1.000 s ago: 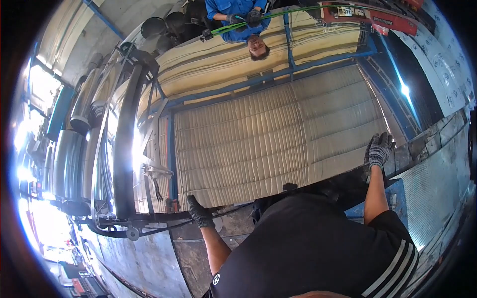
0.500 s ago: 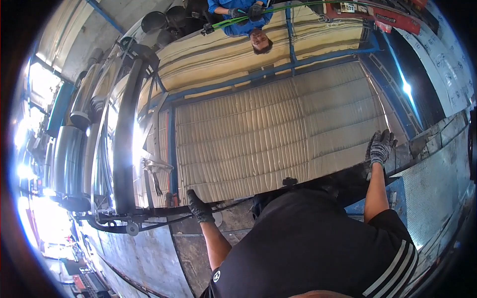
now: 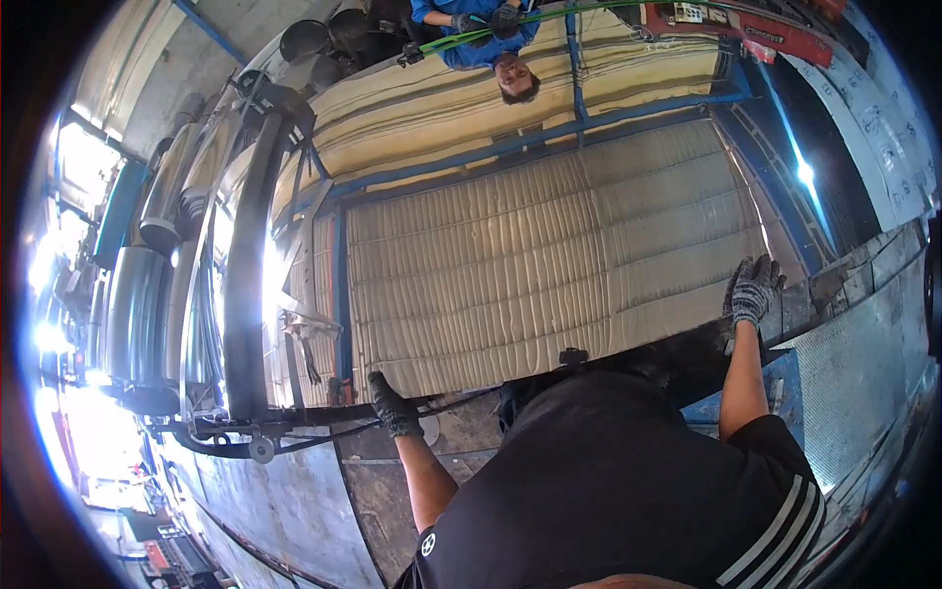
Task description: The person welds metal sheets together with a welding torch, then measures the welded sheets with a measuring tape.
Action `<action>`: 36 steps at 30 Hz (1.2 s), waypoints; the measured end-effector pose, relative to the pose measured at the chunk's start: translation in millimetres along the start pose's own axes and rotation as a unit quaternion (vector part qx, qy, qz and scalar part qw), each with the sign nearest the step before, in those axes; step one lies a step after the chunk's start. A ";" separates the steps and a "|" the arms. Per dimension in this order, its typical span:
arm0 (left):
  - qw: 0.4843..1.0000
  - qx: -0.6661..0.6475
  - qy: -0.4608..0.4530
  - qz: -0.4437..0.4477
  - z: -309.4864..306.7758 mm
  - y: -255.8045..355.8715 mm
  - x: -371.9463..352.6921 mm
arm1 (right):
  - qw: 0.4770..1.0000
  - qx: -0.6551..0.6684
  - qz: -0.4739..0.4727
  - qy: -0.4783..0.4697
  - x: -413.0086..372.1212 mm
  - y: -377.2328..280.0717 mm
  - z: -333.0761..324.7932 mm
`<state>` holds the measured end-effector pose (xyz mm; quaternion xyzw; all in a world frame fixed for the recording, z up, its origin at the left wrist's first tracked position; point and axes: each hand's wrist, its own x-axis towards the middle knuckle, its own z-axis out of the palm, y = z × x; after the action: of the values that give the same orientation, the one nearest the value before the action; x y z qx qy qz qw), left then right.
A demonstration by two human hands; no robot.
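A large, shiny metal sheet lies in front of my body, with ribbed panels and blue beams apparently mirrored in it. My left hand, in a dark glove, is at the near left edge, thumb on top and the other fingers hidden; it appears to grip the edge. At the near right corner, my right hand rests in a grey patterned glove with its fingers extended and slightly apart. A small black object sits at the near edge between my hands.
At the top, a person in a blue shirt appears upside down, seemingly reflected, beside a green strip. Shiny metal rolls and a long dark bar stand left. A red machine part is at upper right.
Both hands keep nearly the same place on the sheet. Only a very slight shift of the view shows.
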<state>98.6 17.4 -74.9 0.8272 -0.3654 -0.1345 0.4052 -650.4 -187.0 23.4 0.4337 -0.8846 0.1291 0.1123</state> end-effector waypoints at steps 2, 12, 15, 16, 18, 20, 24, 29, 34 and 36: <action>0.992 -0.124 -0.005 -0.035 -1.6 8.1 -1.0 | 1.000 -0.001 -0.008 0.006 1.5 4.8 8.0; 0.972 0.230 -0.029 0.037 -13.5 47.1 -15.1 | 1.000 0.016 -0.011 0.004 -0.4 1.1 2.6; 0.962 0.264 -0.027 0.059 -13.5 37.4 -11.0 | 1.000 0.014 0.027 0.008 -3.0 -4.4 -5.1; 0.965 0.256 -0.031 0.052 -13.9 41.7 -10.9 | 1.000 0.014 0.018 0.002 -1.6 -2.7 -3.7; 0.961 0.269 -0.042 0.041 -15.6 50.2 -13.7 | 1.000 0.016 0.008 -0.002 -0.6 -2.0 -3.4; 0.958 0.282 -0.052 0.030 -13.4 43.6 -11.8 | 1.000 0.019 0.012 -0.010 -2.9 -5.5 -10.8; 0.988 -0.122 -0.012 -0.089 -13.3 77.2 -16.2 | 0.999 0.034 0.017 -0.016 -5.2 -9.7 -14.1; 0.914 -0.359 -0.029 -0.186 -10.2 87.7 -19.2 | 0.999 -0.017 -0.002 -0.035 -4.1 -8.1 -14.2; 0.996 0.069 -0.017 0.046 -2.2 -13.4 2.6 | 1.000 0.015 -0.001 -0.001 -2.5 -1.8 -5.2; 0.996 -0.088 -0.009 -0.017 -0.7 -9.5 7.7 | 1.000 0.022 -0.005 0.010 0.2 5.5 11.3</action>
<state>109.1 16.2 -81.2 0.7933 -0.3415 -0.1809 0.4704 -655.9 -187.6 12.1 0.4394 -0.8781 0.1522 0.1125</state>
